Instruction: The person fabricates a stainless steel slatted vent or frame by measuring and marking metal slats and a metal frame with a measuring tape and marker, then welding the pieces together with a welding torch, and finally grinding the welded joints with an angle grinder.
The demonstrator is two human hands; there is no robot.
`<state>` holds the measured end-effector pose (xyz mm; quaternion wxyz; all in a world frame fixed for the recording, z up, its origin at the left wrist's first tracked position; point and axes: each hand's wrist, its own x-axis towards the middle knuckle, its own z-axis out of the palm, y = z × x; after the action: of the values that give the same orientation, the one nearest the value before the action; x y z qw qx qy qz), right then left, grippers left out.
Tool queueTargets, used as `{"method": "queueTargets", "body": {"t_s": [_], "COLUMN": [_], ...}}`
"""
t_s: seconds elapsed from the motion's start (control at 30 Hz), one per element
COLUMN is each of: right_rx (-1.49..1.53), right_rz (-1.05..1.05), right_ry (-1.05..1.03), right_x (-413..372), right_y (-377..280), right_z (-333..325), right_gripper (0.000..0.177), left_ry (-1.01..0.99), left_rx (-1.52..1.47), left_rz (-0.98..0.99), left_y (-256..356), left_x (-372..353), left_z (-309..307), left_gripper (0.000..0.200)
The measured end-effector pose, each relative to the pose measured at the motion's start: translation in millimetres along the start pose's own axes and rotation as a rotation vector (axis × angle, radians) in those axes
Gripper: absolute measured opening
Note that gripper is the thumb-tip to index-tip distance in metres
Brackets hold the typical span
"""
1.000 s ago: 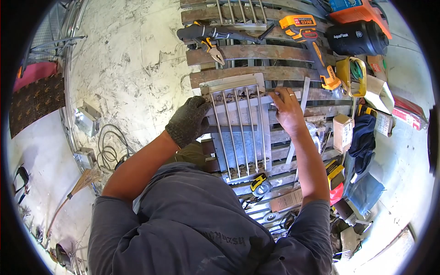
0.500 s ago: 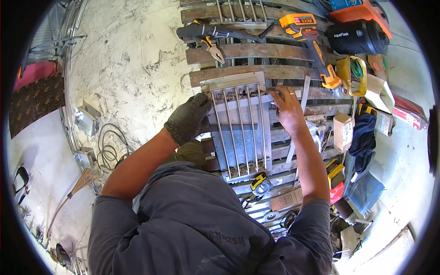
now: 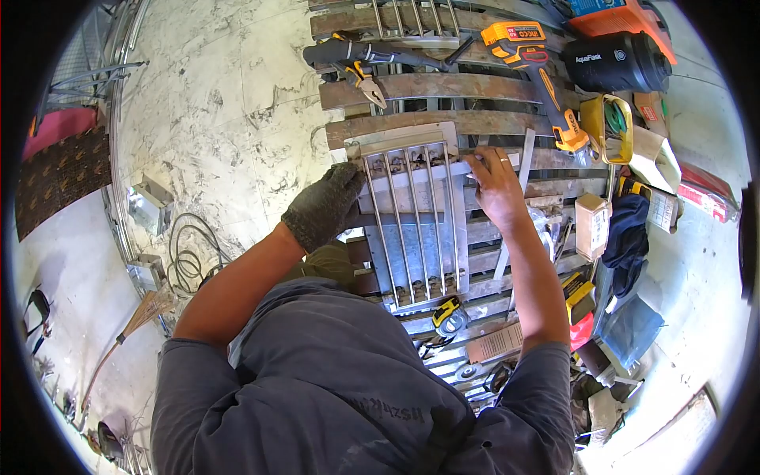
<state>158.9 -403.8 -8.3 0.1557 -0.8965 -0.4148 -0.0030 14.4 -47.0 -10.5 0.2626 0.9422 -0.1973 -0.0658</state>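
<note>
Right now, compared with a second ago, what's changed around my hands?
Nothing has visibly moved beyond a slight view shift; nothing was taken hold of or let go. Your gloved left hand and bare right hand stay at the metal strip across the grille.

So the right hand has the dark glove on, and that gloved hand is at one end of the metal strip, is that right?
Not quite. The head view shows the dark glove on the left hand, not on the right hand. The gloved hand is at one end of the metal strip, as you said.
</note>
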Motion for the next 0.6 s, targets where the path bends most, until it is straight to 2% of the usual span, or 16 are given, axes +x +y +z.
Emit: {"method": "queueTargets", "body": {"t_s": [0.1, 0.2, 0.3, 0.4, 0.5, 0.6], "right_rx": [-0.004, -0.006, -0.002, -0.011, -0.020, -0.020], "right_rz": [0.004, 0.010, 0.016, 0.011, 0.010, 0.011], "right_ry": [-0.006, -0.008, -0.002, -0.011, -0.026, -0.025], "right_x": [0.2, 0.6, 0.3, -0.1, -0.6, -1.7], "right_y": [-0.9, -2.2, -2.9, -2.5, -2.6, -1.4], "right_z": [-1.0, -2.3, -1.6, -2.6, -2.8, -0.7], "right_gripper": [0.064, 0.063, 0.063, 0.057, 0.054, 0.054], "left_ry": [-0.020, 0.044, -0.001, -0.009, 0.000, 0.065], "left_rx": [-0.007, 0.069, 0.056, 0.120, 0.020, -0.011], "left_rz": [-0.005, 0.082, -0.004, 0.024, -0.045, -0.026], "left_y": [1.5, 1.2, 6.2, 6.9, 4.7, 2.2], "left_x": [-0.6, -1.7, 0.0, -1.0, -3.6, -4.2], "left_z": [-1.5, 1.4, 2.4, 3.0, 7.9, 8.0], "left_gripper": [0.059, 0.059, 0.059, 0.059, 0.059, 0.060]}}
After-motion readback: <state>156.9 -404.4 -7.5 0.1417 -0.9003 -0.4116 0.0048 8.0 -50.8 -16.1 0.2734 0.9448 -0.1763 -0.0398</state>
